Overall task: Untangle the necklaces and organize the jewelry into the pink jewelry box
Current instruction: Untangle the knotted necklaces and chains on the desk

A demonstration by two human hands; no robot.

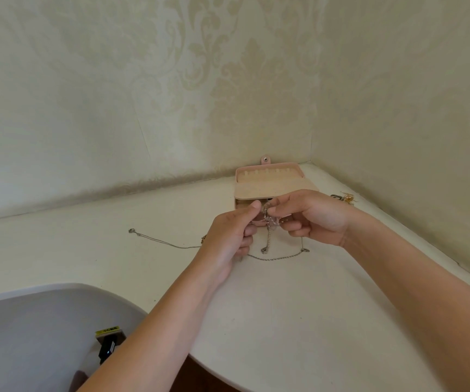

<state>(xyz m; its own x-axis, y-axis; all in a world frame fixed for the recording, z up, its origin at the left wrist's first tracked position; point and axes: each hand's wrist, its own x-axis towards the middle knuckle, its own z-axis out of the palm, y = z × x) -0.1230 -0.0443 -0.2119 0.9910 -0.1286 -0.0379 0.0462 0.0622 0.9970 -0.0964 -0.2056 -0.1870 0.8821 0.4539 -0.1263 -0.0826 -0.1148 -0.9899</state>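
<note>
cream damask wallpaper closes the corner on two sides, with a white tabletop [299, 306] below. the pink jewelry box [273, 185] stands open in that corner, at twelve o'clock from our hands, its lid raised and showing a row of small hooks. we cannot see into its compartments.

we hold the knot of necklaces [269, 222] raised just in front of the box. our left hand [228, 239] pinches it between thumb and forefinger from nine o'clock. our right hand [315, 219] pinches it from three o'clock, the other fingers curled under. a pendant strand [265, 247] hangs from the knot at six o'clock. one silver chain [160, 242] trails over the table toward nine o'clock, and a second chain [282, 257] curves away toward four o'clock. a few small jewelry pieces [345, 198] lie at two o'clock beside the box. at seven o'clock a black device [109, 345] rests on a grey rounded surface [44, 321].

we judge the step to be loosening the knot, early in the task. to do it well we should pull no end taut, since fine chain likely cinches under tension. better to spread the knot with our fingertips, find the loosest loop, and feed the short pendant strand back through it. laying the knot flat on the table may show the crossings more clearly.
</note>
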